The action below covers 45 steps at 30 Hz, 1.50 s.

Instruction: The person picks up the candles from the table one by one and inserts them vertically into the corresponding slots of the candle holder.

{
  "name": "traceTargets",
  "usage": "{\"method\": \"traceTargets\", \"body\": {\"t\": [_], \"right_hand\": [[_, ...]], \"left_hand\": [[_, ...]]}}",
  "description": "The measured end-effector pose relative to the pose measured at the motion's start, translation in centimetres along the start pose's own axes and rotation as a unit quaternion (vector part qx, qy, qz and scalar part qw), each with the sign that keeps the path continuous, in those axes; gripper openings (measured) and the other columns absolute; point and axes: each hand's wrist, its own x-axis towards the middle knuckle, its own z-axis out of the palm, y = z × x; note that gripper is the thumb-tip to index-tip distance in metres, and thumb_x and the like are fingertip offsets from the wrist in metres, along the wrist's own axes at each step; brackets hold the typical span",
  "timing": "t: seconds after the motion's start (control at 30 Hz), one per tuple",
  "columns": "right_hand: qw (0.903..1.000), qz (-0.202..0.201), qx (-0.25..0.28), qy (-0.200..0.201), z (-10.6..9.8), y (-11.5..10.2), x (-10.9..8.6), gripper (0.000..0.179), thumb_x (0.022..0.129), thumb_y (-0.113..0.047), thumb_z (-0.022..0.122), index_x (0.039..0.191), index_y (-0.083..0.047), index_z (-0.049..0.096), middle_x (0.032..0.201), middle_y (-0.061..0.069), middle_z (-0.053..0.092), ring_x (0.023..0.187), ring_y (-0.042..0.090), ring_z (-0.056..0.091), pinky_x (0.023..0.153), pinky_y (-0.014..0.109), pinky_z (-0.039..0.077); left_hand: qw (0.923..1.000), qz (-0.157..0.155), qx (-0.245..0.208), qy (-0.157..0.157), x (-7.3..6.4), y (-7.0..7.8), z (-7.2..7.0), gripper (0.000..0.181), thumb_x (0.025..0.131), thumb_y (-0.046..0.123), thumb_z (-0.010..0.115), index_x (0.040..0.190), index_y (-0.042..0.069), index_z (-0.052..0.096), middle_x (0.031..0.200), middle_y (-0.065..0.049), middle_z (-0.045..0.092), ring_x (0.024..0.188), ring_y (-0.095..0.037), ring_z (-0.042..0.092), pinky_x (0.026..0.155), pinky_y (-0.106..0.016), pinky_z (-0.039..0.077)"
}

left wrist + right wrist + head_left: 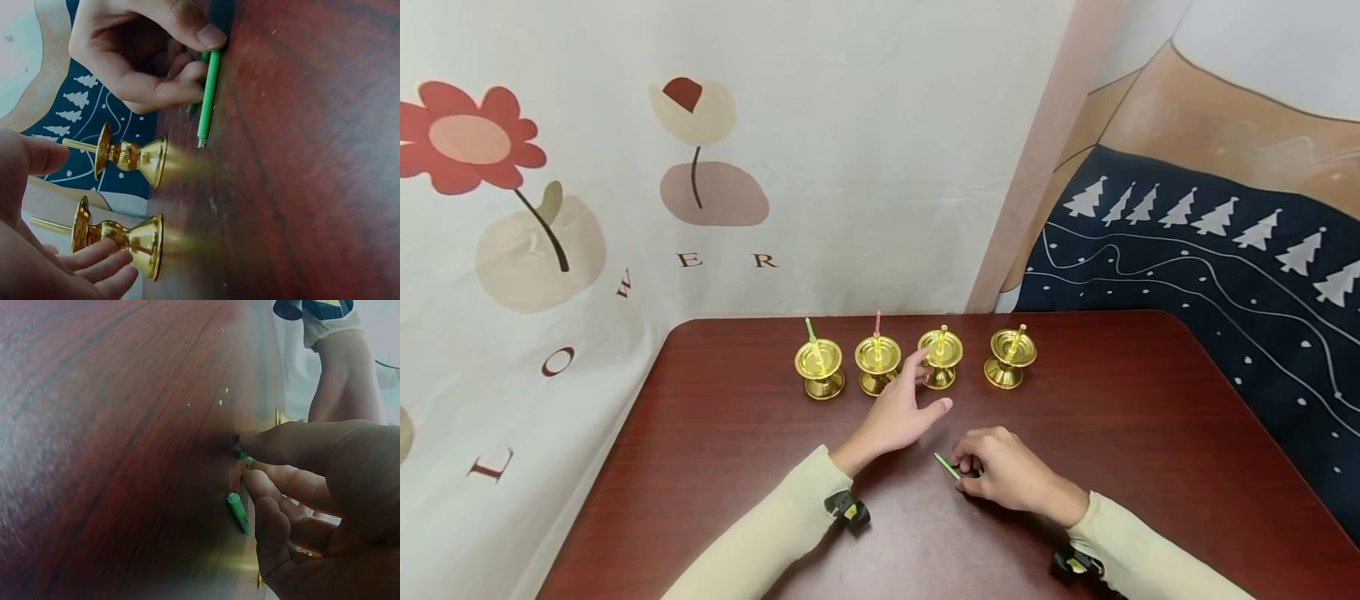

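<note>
Nearest us, our right hand (1011,471) pinches a green stick (209,94) by one end, low at the tabletop (1150,433); its long axis points away and leftward. A second green stick (239,514) lies just beside those fingers. Farther off, our left hand (902,412), spread and holding nothing, stands partly between the sticks and four gold holders (1003,374) in a row, each bearing something slim.
</note>
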Motion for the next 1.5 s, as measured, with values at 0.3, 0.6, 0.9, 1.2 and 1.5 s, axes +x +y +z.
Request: {"method": "traceTargets", "body": {"t": [0.3, 0.6, 0.9, 1.2, 1.5], "right_hand": [[0.9994, 0.007, 0.028, -0.021, -0.6, 0.7, 0.1, 0.023, 0.078, -0.002, 0.098, 0.087, -0.014, 0.081, 0.082, -0.012, 0.069, 0.075, 0.002, 0.063, 0.067, 0.021, 0.054], [0.9946, 0.036, 0.079, -0.057, -1.1, 2.0, 0.4, 0.022, 0.078, -0.004, 0.099, 0.086, -0.016, 0.083, 0.081, -0.015, 0.071, 0.072, -0.003, 0.061, 0.065, 0.021, 0.055], [0.9912, 0.031, 0.110, -0.067, -1.4, 2.3, 0.7, 0.021, 0.079, 0.001, 0.095, 0.084, -0.016, 0.083, 0.078, -0.018, 0.072, 0.068, -0.004, 0.061, 0.062, 0.020, 0.054], [0.9912, -0.041, 0.112, -0.057, -1.6, 3.3, 0.7, 0.025, 0.077, 0.006, 0.080, 0.087, -0.016, 0.083, 0.079, -0.015, 0.072, 0.069, -0.003, 0.060, 0.060, 0.015, 0.051], [0.9869, -0.091, 0.133, 0.001, -4.0, 4.4, 1.3, 0.028, 0.078, 0.011, 0.079, 0.094, -0.012, 0.083, 0.080, -0.008, 0.067, 0.066, 0.012, 0.062, 0.057, 0.023, 0.050]], "left_hand": [[0.9981, -0.010, 0.035, 0.050, 3.6, -4.5, 2.3, 0.108, 0.096, 0.046, 0.079, 0.175, 0.011, 0.015, 0.153, -0.025, 0.061, 0.139, -0.040, 0.061, 0.111, -0.062, 0.049], [0.9978, -0.054, 0.021, 0.032, 4.8, -3.5, 2.4, 0.115, 0.094, 0.045, 0.080, 0.177, 0.011, 0.008, 0.161, -0.033, 0.049, 0.140, -0.050, 0.057, 0.112, -0.065, 0.047], [0.9975, -0.070, 0.000, 0.011, 4.5, -0.3, 1.2, 0.106, 0.100, 0.038, 0.075, 0.176, 0.008, 0.008, 0.166, -0.032, 0.044, 0.148, -0.047, 0.050, 0.118, -0.062, 0.042], [0.9981, -0.061, -0.004, 0.010, 5.1, -0.5, 1.1, 0.102, 0.103, 0.038, 0.075, 0.175, 0.005, 0.011, 0.165, -0.034, 0.044, 0.151, -0.045, 0.047, 0.122, -0.058, 0.039], [0.9981, -0.056, -0.021, 0.012, 5.4, -0.7, 1.2, 0.095, 0.106, 0.040, 0.071, 0.175, 0.007, 0.014, 0.163, -0.034, 0.045, 0.151, -0.043, 0.046, 0.122, -0.058, 0.038]]}}
